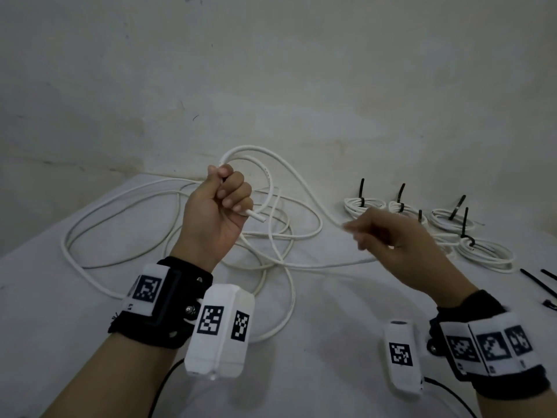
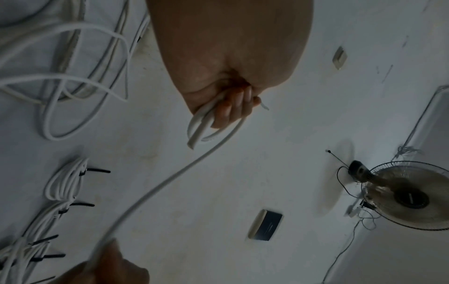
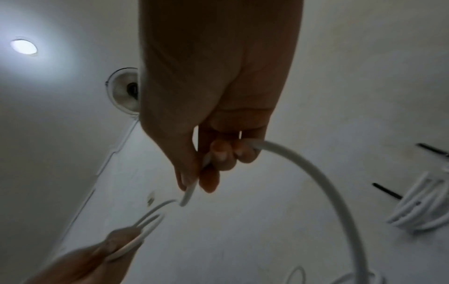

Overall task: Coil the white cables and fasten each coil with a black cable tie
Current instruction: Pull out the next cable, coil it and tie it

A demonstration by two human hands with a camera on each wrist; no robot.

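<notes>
Both hands are raised above the bench [image 1: 90, 312], each holding the same white cable [image 1: 289, 167]. Left hand [image 1: 215, 206] is a closed fist round the cable, with a small loop rising above the knuckles and the cut end [image 1: 256, 218] poking out below the little finger. Right hand [image 1: 401, 245] is blurred in the head view, and the grip cannot be read there; the right wrist view shows its fingers [image 3: 219, 153] curled round the cable, the thumb and forefinger pinching it where it leaves the hand.

From the loop the cable runs in the air across to the right hand, then drops to the bench. Most of the loose cable lies in wide tangled loops [image 1: 120, 224] over the middle and left of the bench, behind and under the left wrist.

Finished coils [image 1: 364, 206], each cinched with a black tie [image 1: 361, 190] whose tail sticks up, sit in a group toward the far right edge of the bench. Spare black ties [image 1: 536, 285] lie flat at the right edge, nearer the person.

Only the left wrist view shows that the fist holds two strands side by side, and a wall fan [image 2: 403, 194] beyond. Only the right wrist view shows a lit ceiling lamp [image 3: 23, 47].
</notes>
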